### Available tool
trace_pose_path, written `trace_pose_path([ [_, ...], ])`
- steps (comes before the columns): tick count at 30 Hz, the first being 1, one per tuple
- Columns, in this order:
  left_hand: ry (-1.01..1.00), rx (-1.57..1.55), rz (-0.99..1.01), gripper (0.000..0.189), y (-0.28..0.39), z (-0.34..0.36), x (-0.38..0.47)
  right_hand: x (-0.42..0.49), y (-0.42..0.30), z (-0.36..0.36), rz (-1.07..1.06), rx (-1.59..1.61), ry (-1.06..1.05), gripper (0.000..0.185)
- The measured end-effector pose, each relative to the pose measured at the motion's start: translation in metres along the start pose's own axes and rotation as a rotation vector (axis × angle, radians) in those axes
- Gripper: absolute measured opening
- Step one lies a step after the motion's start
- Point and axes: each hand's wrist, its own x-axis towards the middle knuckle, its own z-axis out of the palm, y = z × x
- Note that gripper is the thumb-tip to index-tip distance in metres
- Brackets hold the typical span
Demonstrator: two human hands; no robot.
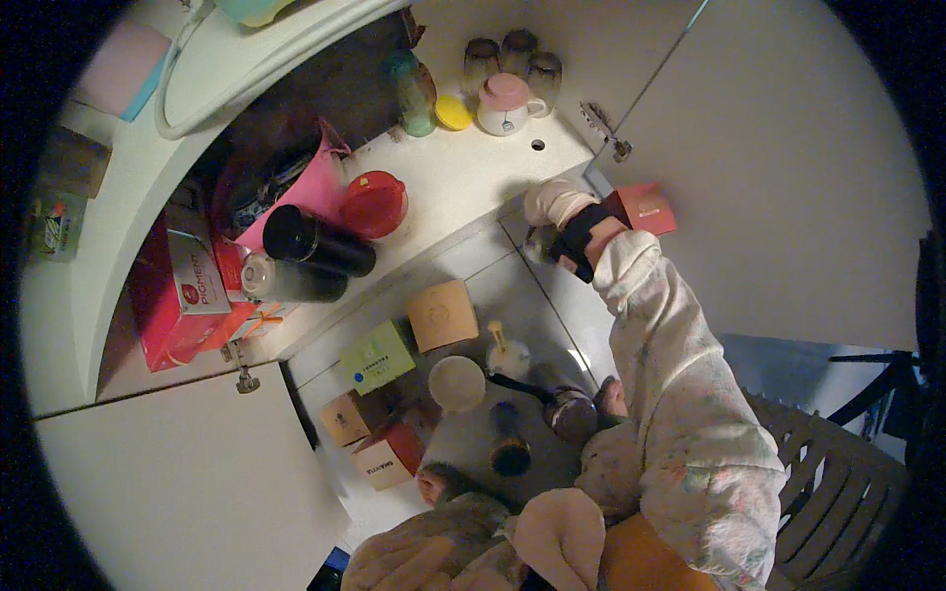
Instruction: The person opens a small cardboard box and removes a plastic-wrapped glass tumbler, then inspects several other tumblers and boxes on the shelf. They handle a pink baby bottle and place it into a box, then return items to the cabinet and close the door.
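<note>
My right hand (pixel 559 202), in what looks like a pale glove, reaches down at the front edge of the cabinet floor (pixel 458 188). A black band (pixel 582 235) goes round its wrist. Just below the hand, a clear glass-like vessel (pixel 538 244) is partly covered by it. A red box (pixel 646 209) stands right beside the wrist. The fingertips are hidden, so whether they grip anything does not show. My left hand is out of view. On the cabinet floor beyond are a white mug with a pink lid (pixel 505 111), a yellow lid (pixel 453 113) and a greenish bottle (pixel 412 96).
Open cabinet doors (pixel 768 177) (pixel 192 473) flank me. Dark tumblers (pixel 545 74), a red bowl (pixel 375 205), a black flask (pixel 318 240) and a pink bag (pixel 299 199) occupy the cabinet. Between my feet are an orange box (pixel 443 315), a green box (pixel 378 357), a white tub (pixel 457 383) and a long-handled pot (pixel 570 414).
</note>
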Motion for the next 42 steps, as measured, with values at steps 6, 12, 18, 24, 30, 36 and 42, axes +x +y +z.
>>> trace_pose_path([
  [6,0.048,0.051,-0.009,0.026,0.008,-0.006,-0.009,0.035,-0.059,0.084,-0.601,-0.237,-0.305,0.036],
  [12,0.043,0.086,-0.002,0.025,0.009,-0.005,-0.006,-0.009,-0.076,0.093,-0.421,-0.298,-0.635,0.047],
  [18,0.016,0.123,0.007,0.025,0.004,-0.004,0.002,-0.019,-0.021,-0.031,-0.295,0.192,0.847,0.027],
  [24,-0.007,0.161,0.030,0.024,0.003,-0.009,0.002,-0.005,0.018,-0.080,0.308,0.592,1.061,0.032],
  [30,-0.033,0.255,0.060,0.023,0.001,-0.012,0.004,0.014,0.033,-0.075,0.379,0.693,1.056,0.048],
  [36,-0.032,0.198,-0.078,0.022,0.006,-0.014,0.004,0.021,0.031,-0.074,0.381,0.655,1.055,0.042],
  [42,-0.007,0.203,-0.084,0.024,0.010,-0.011,0.004,0.019,0.046,-0.081,0.319,0.714,0.990,0.048],
])
